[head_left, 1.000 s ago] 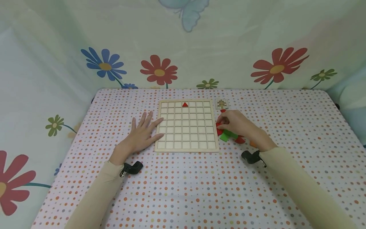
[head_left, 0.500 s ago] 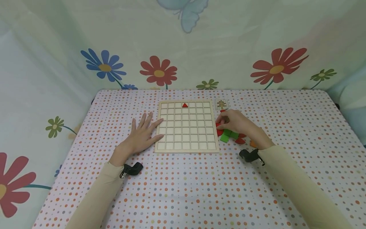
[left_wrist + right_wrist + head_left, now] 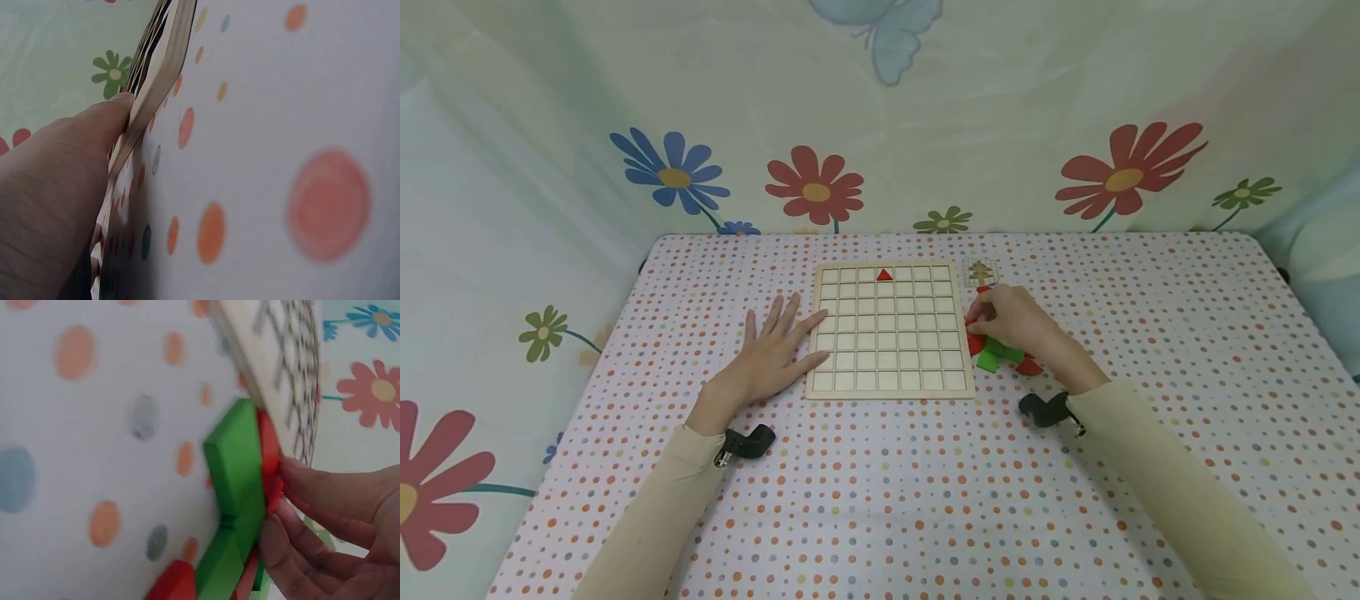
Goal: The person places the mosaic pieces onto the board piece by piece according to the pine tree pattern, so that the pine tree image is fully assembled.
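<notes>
A wooden grid board (image 3: 855,392) lies flat in the head view, with a red triangle (image 3: 884,275) in a middle cell of its far row. My left hand (image 3: 765,352) rests spread at the board's left edge, thumb and index finger touching the frame. Beyond the right edge, my right hand (image 3: 1015,318) bends over a small pile of coloured pieces. Its thumb and fingertips pinch a red piece (image 3: 275,487), partly hidden by the fingers. Beside that piece lie green squares (image 3: 236,456), and another red piece (image 3: 175,582) shows at the bottom of the right wrist view.
A small card with a brown tree on a grid (image 3: 981,272) lies at the board's far right corner. A dotted cloth (image 3: 880,492) covers the table, and a flowered curtain (image 3: 1000,108) hangs behind it.
My right forearm has shifted slightly left, and the orange piece near the wrist is no longer visible. The green pieces have shifted a little under the right hand. My left hand stays put.
</notes>
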The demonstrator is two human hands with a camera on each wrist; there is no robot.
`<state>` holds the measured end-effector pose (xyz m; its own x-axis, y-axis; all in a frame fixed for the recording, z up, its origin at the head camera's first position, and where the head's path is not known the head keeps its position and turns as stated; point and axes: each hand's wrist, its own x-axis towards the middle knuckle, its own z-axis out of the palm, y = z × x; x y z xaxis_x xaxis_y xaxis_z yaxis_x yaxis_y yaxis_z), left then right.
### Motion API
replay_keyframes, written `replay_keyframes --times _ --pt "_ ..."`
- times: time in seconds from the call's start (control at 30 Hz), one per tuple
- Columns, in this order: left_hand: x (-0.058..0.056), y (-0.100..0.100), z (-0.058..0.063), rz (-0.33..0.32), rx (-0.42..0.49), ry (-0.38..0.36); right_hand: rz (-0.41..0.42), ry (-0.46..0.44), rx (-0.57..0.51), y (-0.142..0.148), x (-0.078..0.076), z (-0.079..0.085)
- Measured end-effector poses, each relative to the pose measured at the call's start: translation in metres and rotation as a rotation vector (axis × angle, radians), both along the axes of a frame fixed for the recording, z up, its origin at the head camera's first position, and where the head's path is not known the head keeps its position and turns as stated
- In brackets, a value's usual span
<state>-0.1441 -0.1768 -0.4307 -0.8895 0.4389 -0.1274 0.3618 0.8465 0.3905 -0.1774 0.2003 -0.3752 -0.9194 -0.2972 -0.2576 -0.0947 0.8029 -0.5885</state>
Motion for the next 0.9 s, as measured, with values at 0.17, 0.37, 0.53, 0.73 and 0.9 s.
replay_keyframes --times 0.17,0.37,0.53,0.73,0.9 --pt "-0.0015 -0.0005 -0.0005 0.000 -0.011 0.007 -0.007 0.019 0.036 -0.0032 0.0020 0.0025" --pt "-0.0027 -0.0018 -0.0013 0.005 -0.019 0.006 0.000 0.015 0.057 -0.0045 0.0023 0.0043" --pt "-0.0031 -0.0006 -0.0011 0.001 -0.014 0.005 -0.022 -0.006 0.067 -0.0041 0.0019 0.0056" --pt "-0.0020 0.0000 -0.0006 0.005 -0.010 -0.006 -0.030 -0.003 0.055 -0.0037 0.0039 0.0048" --pt "-0.0012 -0.0004 -0.0005 0.000 -0.005 -0.003 -0.031 0.046 0.036 -0.0031 0.0070 0.0028"
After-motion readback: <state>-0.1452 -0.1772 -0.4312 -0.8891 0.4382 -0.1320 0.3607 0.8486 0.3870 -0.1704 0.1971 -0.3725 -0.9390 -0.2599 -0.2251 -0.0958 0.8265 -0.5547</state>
